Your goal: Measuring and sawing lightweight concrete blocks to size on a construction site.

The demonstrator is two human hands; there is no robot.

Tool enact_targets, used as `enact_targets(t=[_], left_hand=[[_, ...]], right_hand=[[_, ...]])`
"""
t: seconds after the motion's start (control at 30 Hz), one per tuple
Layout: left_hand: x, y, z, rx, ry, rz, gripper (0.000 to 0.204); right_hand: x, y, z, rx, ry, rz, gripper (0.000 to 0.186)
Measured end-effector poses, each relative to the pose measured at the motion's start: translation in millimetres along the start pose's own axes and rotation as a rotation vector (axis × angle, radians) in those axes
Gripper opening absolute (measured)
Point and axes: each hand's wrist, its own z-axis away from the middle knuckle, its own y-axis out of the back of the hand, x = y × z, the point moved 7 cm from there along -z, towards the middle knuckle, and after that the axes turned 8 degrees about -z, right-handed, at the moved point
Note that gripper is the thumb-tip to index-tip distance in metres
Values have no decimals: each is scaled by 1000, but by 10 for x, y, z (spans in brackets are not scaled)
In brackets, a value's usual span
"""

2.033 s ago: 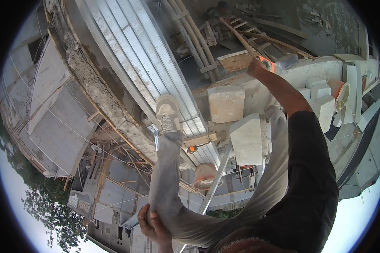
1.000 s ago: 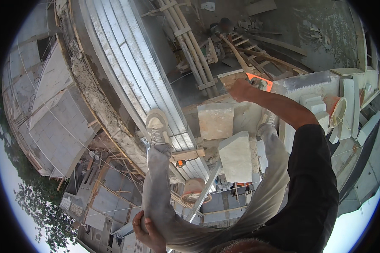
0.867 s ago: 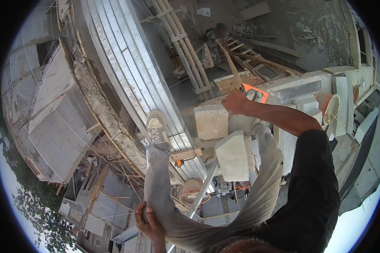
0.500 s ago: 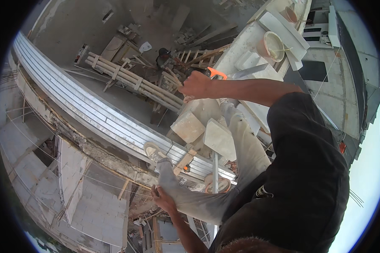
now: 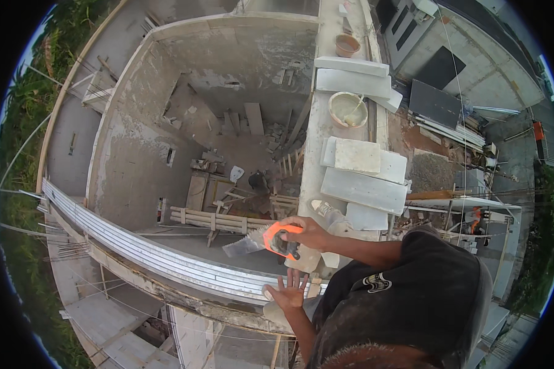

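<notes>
My right hand (image 5: pixel 308 232) grips the orange-handled hand saw (image 5: pixel 277 240), whose toothed metal blade points left over the drop. Just below it my left hand (image 5: pixel 288 295) is open, fingers spread, beside the long silver metal channels (image 5: pixel 154 246) along the lower edge of the opening; whether it touches them I cannot tell. One of my shoes (image 5: pixel 322 206) is on the concrete ledge (image 5: pixel 314 160) to the right, near stacked pale blocks (image 5: pixel 363 190).
A deep rough-walled room (image 5: pixel 135 154) lies below, holding a co-worker (image 5: pixel 258 181), bundled poles (image 5: pixel 215 218) and loose boards. Along the ledge sit a pale basin (image 5: pixel 348 111), more slabs (image 5: pixel 354 80) and a brown bucket (image 5: pixel 348 44). A thin wire (image 5: pixel 452 61) crosses at right.
The view has swung round. The saw, earlier pointing right along the ledge, now points left in my right hand. My left hand has left my knee and spread open.
</notes>
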Motion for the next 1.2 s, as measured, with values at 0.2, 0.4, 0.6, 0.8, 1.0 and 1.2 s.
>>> enact_targets(t=[0.2,0.4,0.6,0.8,1.0,1.2], left_hand=[[644,-455,-286,-82,-229,92,110],[805,-635,-577,106,-236,-160,47],[578,-1124,-266,118,-424,-291,29],[544,-1071,32,210,-503,-185,20],[479,-825,371,244,-557,-39,38],[236,-333,709,332,-797,-23,62]], right_hand=[[376,260,444,-21,-348,-385,58],[-306,507,327,-264,188,394,58],[-589,182,641,-515,817,1364,73],[-661,-34,815,-887,923,1303,74],[-499,-239,516,-936,911,1342,49],[-88,-76,-316,-800,676,1185,42]])
